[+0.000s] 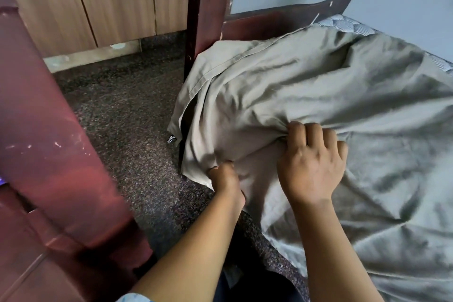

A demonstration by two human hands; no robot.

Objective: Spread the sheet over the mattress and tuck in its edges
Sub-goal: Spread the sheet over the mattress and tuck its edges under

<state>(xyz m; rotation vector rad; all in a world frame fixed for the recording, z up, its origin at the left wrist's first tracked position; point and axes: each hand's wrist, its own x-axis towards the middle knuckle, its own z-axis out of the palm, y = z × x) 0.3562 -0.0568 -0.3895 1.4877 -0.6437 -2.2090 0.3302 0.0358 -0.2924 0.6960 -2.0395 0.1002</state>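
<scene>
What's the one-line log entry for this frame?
left hand: grips sheet edge | right hand: grips sheet fold | sheet: bunched at corner, untucked | mattress: far edge bare

Olive-grey sheet [306, 86], blue quilted mattress [348, 23], speckled dark carpet [127, 115]

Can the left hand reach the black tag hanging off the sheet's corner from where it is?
Probably yes: the black tag hangs just beyond the left hand with only carpet between, though that hand grips the sheet.
</scene>
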